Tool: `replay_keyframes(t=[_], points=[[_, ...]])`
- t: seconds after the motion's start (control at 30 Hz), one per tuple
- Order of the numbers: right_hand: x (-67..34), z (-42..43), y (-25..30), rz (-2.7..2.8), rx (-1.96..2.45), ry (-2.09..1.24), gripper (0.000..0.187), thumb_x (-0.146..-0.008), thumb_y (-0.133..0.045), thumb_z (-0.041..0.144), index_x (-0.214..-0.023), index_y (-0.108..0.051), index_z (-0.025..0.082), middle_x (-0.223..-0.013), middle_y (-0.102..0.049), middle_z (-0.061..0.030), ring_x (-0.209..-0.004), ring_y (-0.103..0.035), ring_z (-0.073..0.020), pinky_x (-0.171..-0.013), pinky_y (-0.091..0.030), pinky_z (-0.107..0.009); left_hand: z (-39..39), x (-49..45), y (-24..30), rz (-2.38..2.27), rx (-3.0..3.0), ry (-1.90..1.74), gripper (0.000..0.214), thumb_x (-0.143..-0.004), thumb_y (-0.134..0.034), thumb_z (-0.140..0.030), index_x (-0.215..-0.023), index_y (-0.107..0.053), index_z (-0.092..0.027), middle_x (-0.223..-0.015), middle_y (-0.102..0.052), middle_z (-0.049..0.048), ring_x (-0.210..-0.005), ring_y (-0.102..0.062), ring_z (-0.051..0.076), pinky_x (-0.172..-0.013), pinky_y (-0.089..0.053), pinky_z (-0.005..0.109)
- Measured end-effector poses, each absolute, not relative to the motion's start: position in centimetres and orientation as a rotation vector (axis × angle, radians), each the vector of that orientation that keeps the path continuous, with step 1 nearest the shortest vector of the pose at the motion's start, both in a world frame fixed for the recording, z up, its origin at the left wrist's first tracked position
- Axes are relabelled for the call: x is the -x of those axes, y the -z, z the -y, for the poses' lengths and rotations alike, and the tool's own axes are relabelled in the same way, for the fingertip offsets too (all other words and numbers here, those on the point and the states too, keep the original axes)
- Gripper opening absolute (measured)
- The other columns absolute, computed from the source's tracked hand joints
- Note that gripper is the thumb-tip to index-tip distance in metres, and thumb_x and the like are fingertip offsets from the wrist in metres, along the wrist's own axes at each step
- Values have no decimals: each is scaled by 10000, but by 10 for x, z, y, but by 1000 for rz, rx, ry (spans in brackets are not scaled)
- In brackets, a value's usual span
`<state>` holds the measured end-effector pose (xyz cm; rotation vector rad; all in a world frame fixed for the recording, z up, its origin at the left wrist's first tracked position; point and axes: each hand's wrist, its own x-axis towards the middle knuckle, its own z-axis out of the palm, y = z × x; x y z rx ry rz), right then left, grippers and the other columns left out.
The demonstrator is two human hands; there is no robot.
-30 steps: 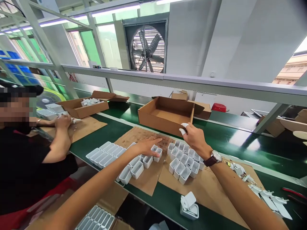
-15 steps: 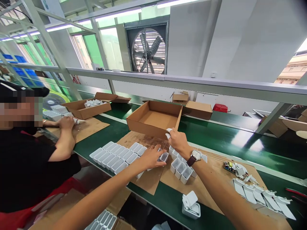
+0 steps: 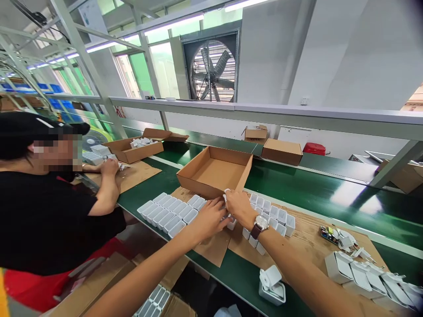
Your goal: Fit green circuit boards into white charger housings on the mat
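My left hand reaches over the rows of white plastic cases, thumb and fingers bent around a white case at the right end of the group. My right hand, with white finger covers and a watch at the wrist, is just beside it, by the near right corner of the open cardboard box. Its fingers curl downward and their tips are hidden, so what they hold does not show. More open-topped white cases stand to the right, partly behind my right wrist.
A co-worker in black sits at the left, hands by a cardboard box of white parts. White cases with loose parts and a circuit board lie at the right. One filled case stands near the bench edge. A closed carton sits behind.
My right hand has moved from the box's right corner down and left, close to my left hand. The box sits slightly lower. The view has turned a little left.
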<state>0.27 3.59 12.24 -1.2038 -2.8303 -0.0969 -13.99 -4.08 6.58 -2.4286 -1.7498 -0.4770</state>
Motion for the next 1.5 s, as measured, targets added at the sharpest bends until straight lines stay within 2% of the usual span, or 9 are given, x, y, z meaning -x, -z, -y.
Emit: replay_keyframes(t=[0.1, 0.2, 0.27, 0.43, 0.67, 0.83, 1.0, 1.2, 1.5], points=[[-5, -34, -123, 2814, 1175, 97, 217, -1061, -488, 140, -1224, -631, 137, -1151, -741, -206, -1031, -750, -283, -855, -546, -330, 44, 157, -76, 1846, 2257, 604, 243, -1044, -537, -313, -1104, -740, -194, -1184, -699, 163, -1143, -696, 330, -989, -578, 462], [-8, -34, -126, 2784, 1145, 92, 253, -1068, -443, 116, -1234, -634, 134, -1167, -737, -203, -1037, -746, -272, -857, -548, -326, 40, 181, -87, 1970, 1984, 699, 501, -1021, -515, -254, -1516, -518, -180, -1580, -456, 239, -1135, -711, 349, -820, -617, 433], [-8, -35, -129, 2762, 1121, 88, 269, -1074, -425, 109, -1247, -628, 142, -1186, -733, -190, -1048, -742, -260, -862, -548, -320, 31, 198, -93, 2036, 1903, 677, 683, -984, -557, -245, -1636, -354, -242, -1695, -326, 210, -1065, -741, 322, -736, -613, 397], [-13, -41, -139, 2711, 1044, 86, 330, -1072, -398, 102, -1316, -615, 153, -1264, -720, -168, -1040, -746, -255, -841, -568, -339, -5, 229, -103, 2038, 1968, 597, 390, -937, -597, -270, -1325, -607, -231, -1357, -630, 123, -964, -755, 294, -770, -607, 381], [-65, -16, -147, 2584, 898, 159, 482, -1027, -463, 143, -1506, -524, 138, -1652, -459, -171, -1169, -713, -275, -882, -605, -362, -28, 240, -109, 1880, 1897, 783, 269, -966, -552, -329, -1198, -571, -194, -1222, -627, 149, -1096, -718, 340, -900, -608, 440], [-124, 16, -134, 2376, 801, 214, 557, -867, -479, 41, -1407, -603, 102, -1530, -590, -192, -1105, -734, -289, -840, -635, -384, -47, 240, -117, 1805, 1855, 869, 294, -988, -541, -386, -1217, -552, -201, -1229, -617, 152, -1102, -704, 349, -899, -609, 466], [-181, 53, -108, 2145, 701, 196, 583, -844, -439, 19, -1394, -605, 120, -1338, -719, -184, -1072, -763, -286, -824, -676, -405, -70, 232, -123, 1772, 1889, 842, 281, -979, -530, -362, -1202, -571, -195, -1209, -617, 153, -1044, -714, 334, -863, -614, 455], [-253, 91, -57, 1959, 847, 240, 828, -838, -434, -13, -1611, -452, 283, -1276, -767, -89, -1093, -785, -249, -813, -699, -330, -74, 231, -109, 1786, 2010, 673, 234, -926, -562, -361, -1109, -611, -223, -1161, -646, 124, -987, -727, 329, -825, -615, 436], [-320, 147, 18, 1872, 1099, 143, 798, -961, -555, 122, -1665, -372, 449, -1283, -765, -22, -1045, -797, -270, -834, -725, -346, -52, 248, -71, 1904, 2100, 489, 289, -954, -525, -408, -1144, -622, -213, -1200, -672, 133, -979, -752, 309, -828, -610, 402]])
